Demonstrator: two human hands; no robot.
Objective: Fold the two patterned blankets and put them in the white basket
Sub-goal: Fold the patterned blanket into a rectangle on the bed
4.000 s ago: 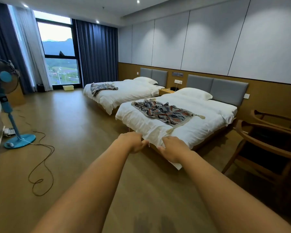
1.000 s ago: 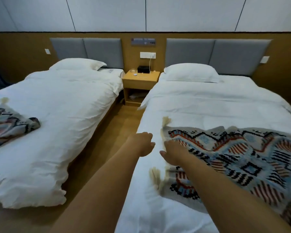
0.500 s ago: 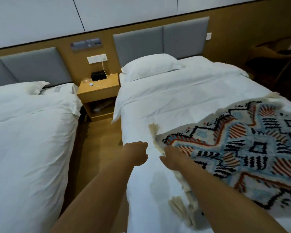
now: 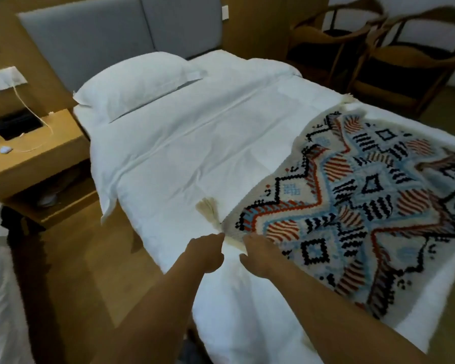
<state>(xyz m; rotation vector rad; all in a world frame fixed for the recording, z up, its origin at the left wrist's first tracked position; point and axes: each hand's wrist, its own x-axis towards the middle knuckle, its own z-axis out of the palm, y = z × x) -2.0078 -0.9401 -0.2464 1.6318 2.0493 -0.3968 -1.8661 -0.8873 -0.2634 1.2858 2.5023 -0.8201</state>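
Your left hand point(image 4: 206, 252) pinches the tasselled corner of the patterned blanket point(image 4: 365, 206); your right hand point(image 4: 258, 254) grips the edge beside it, fingers point(image 4: 250, 239) curled, on the white bed point(image 4: 195, 153).

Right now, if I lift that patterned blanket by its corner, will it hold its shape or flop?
Probably flop: the blanket lies limp, rippling slightly over the bed. Its thick knitted look suggests some weight, so it may drag on the sheet. The tassel at the corner would likely dangle.
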